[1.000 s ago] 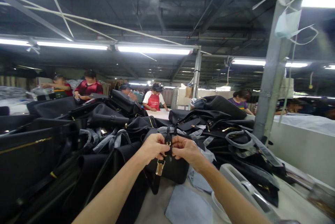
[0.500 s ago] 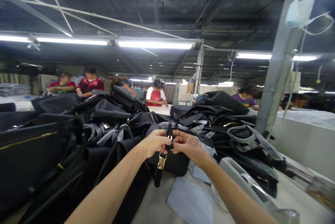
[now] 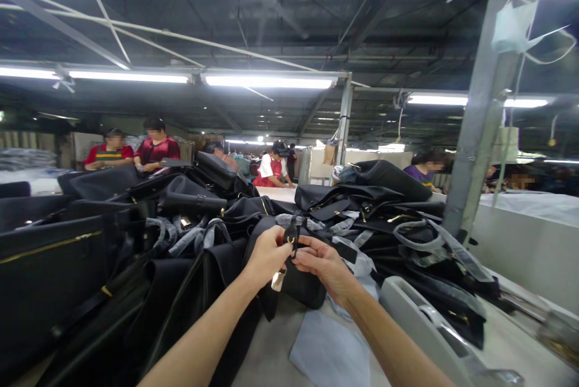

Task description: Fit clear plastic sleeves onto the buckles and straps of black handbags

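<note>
Black strap (image 3: 294, 228), above the worktop (image 3: 272, 354) and well in from its right edge, is pinched in my left hand (image 3: 265, 257), my right hand's (image 3: 322, 261) grip nearly closed, hold unclear; working the buckle (image 3: 290, 240) seems underway, calling for steady alignment.

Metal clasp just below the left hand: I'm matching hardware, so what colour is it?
The metal clasp is gold-coloured, seen best in the head view.

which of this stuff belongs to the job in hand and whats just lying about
Seemingly in the job:
black strap and gold buckle, at left hand and right hand
black bag just behind them

Seemingly lying about:
pale blue sheet
grey plastic bin
gold-zipped bag at left
</note>
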Motion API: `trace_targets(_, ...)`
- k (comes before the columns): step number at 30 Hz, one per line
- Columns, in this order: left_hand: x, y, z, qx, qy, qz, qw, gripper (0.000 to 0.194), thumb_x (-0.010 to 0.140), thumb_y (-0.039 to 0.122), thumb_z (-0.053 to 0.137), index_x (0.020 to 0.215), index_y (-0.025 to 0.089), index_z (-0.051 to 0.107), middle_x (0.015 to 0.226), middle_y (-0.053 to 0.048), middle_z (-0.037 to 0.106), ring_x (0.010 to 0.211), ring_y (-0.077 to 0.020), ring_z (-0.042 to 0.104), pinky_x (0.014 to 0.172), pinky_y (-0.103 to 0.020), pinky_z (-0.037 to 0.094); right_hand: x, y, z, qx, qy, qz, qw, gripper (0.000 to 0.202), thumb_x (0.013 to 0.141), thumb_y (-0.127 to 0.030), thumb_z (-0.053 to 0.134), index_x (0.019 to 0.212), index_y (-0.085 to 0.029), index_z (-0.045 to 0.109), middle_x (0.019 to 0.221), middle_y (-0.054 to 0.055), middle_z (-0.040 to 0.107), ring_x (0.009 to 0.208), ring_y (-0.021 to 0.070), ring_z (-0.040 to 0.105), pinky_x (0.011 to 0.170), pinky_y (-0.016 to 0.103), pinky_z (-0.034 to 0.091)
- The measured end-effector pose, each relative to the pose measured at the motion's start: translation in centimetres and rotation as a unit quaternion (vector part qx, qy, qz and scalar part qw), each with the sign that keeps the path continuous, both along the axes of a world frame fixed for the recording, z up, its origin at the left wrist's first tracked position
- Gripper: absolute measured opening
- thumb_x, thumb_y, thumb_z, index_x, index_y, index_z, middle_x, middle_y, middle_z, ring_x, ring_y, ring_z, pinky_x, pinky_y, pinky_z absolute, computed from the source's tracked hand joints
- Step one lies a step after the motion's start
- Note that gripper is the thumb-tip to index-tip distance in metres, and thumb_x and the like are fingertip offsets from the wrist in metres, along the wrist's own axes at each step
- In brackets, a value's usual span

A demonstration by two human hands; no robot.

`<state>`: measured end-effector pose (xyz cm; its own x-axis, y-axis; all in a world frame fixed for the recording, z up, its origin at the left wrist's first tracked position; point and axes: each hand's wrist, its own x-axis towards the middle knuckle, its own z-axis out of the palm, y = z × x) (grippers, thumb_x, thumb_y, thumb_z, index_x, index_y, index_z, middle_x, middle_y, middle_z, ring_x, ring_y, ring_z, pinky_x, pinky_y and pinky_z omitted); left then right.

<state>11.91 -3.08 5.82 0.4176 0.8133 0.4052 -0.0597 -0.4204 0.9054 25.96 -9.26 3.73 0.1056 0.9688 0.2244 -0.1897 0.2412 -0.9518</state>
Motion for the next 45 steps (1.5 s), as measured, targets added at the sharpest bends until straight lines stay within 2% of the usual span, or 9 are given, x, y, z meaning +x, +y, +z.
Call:
trace_targets(4,0.3,-0.2,-0.8,-0.034,-0.063,-0.004,0.997,0.007,0.068,0.022,0.059,0.071,0.017,0.056,0.059,0.002,0.058,0.045,-0.0108,0.053,0.041,-0.020,0.039,0.0,-0.5,0.3,0.009,-0.046,-0.011,0.999,0.053,0.067,-0.039,0.083,0.113,-0.018,0.068,0.087,0.004,0.075,0.079,0.0160,0.067,0.070,0.025,0.047)
trace_targets(8,1.1,-0.9,-1.2,-0.062,-0.143,0.006,0.988,0.016,0.067,0.027,0.065,0.068,0.016,0.053,0.055,0.004,0.053,0.039,-0.0057,0.044,0.038,-0.017,0.033,0.0,-1.2,0.9,-0.008,-0.065,-0.018,0.998,0.054,0.069,-0.042,0.080,0.115,-0.017,0.067,0.089,0.007,0.076,0.082,0.0177,0.069,0.068,0.025,0.045)
trace_targets(13,2.0,-1.6,-1.4,-0.132,-0.210,-0.034,0.968,0.025,0.062,0.033,0.071,0.071,0.015,0.056,0.057,0.004,0.053,0.041,-0.0042,0.042,0.040,-0.017,0.032,0.1,-2.0,1.7,-0.029,-0.090,-0.010,0.995,0.051,0.070,-0.041,0.078,0.112,-0.015,0.068,0.091,0.010,0.076,0.083,0.0181,0.070,0.066,0.023,0.044)
trace_targets(21,2.0,-1.9,-2.2,-0.186,-0.252,-0.063,0.948,0.032,0.057,0.032,0.080,0.068,0.015,0.055,0.054,0.006,0.050,0.042,-0.0021,0.035,0.039,-0.015,0.023,0.3,-1.7,0.7,-0.042,-0.008,-0.007,0.999,0.033,0.067,-0.039,0.082,0.091,-0.017,0.072,0.088,0.007,0.076,0.082,0.0182,0.071,0.065,0.022,0.048)
trace_targets(24,2.0,-2.0,-2.3,-0.200,-0.266,-0.061,0.941,0.035,0.057,0.034,0.082,0.069,0.015,0.055,0.055,0.006,0.051,0.044,-0.0023,0.037,0.041,-0.014,0.026,0.2,-1.8,0.6,-0.053,0.029,0.000,0.998,0.033,0.064,-0.036,0.085,0.088,-0.018,0.073,0.088,0.006,0.076,0.082,0.0200,0.072,0.065,0.024,0.050)
trace_targets(30,2.2,-2.3,-2.4,-0.236,-0.305,-0.080,0.919,0.047,0.048,0.039,0.088,0.073,0.015,0.057,0.061,0.007,0.052,0.051,-0.0029,0.044,0.050,-0.015,0.037,-0.3,-1.6,0.6,-0.020,-0.003,-0.029,0.999,0.029,0.066,-0.039,0.083,0.082,-0.017,0.072,0.079,0.004,0.075,0.075,0.0153,0.071,0.061,0.019,0.050)
trace_targets(35,2.2,-2.3,-2.8,-0.242,-0.325,-0.092,0.910,0.050,0.047,0.040,0.091,0.075,0.015,0.058,0.064,0.007,0.054,0.053,-0.0026,0.047,0.054,-0.014,0.041,-0.8,-1.3,0.2,-0.008,0.037,-0.053,0.998,0.032,0.059,-0.038,0.087,0.077,-0.017,0.070,0.072,0.000,0.072,0.068,0.0145,0.070,0.063,0.021,0.052)
trace_targets(40,1.9,-2.2,-2.6,-0.248,-0.305,-0.130,0.910,0.049,0.047,0.040,0.092,0.074,0.015,0.059,0.067,0.004,0.058,0.056,-0.0057,0.051,0.056,-0.018,0.045,-0.6,-1.7,0.5,-0.030,0.050,-0.001,0.998,0.030,0.062,-0.034,0.086,0.079,-0.017,0.069,0.075,0.002,0.073,0.072,0.0151,0.070,0.063,0.020,0.051)
trace_targets(45,1.4,-2.2,-2.4,-0.263,-0.256,-0.187,0.911,0.045,0.052,0.038,0.091,0.075,0.014,0.060,0.063,0.003,0.056,0.054,-0.0064,0.049,0.061,-0.024,0.051,-0.1,-2.3,0.6,0.007,0.046,0.066,0.997,0.028,0.067,-0.035,0.083,0.082,-0.016,0.069,0.073,0.002,0.069,0.062,0.0098,0.062,0.055,0.017,0.044)
